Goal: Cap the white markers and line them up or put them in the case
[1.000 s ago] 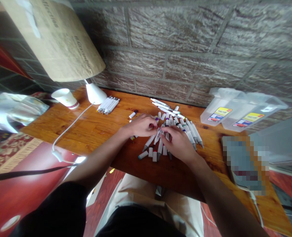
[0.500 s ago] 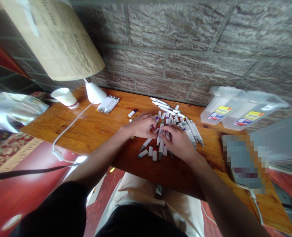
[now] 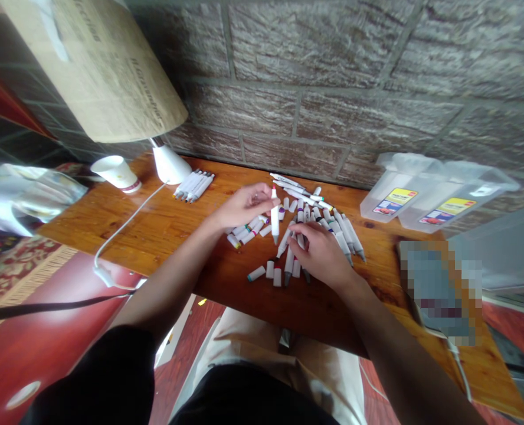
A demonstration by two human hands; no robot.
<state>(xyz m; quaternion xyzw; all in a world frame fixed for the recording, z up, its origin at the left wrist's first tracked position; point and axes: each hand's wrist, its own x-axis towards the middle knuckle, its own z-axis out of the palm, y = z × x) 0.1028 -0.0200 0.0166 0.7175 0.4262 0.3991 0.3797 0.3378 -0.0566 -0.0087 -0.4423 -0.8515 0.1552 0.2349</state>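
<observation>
My left hand (image 3: 246,206) pinches a white marker (image 3: 275,218) between thumb and fingers. The marker stands nearly upright, with a red tip at its top and a grey lower end. My right hand (image 3: 317,251) hovers over a pile of white markers (image 3: 342,236), its fingers curled inward close to a slanting marker (image 3: 285,241). What lies between those fingertips, if anything, I cannot make out. Loose marker caps (image 3: 256,273) lie in front of the pile. More caps with coloured ends (image 3: 248,231) lie below my left hand.
Several markers lie side by side (image 3: 195,185) near the lamp base (image 3: 171,165). A paper cup (image 3: 117,175) stands at the left. Two clear plastic containers (image 3: 395,192) stand against the brick wall at the right. A blurred-out device (image 3: 439,292) with a cable lies near the right edge.
My left hand has lifted away from the pile, up and to the left, and now holds the red-tipped marker upright. Caps below it have come into view. My right hand has hardly moved.
</observation>
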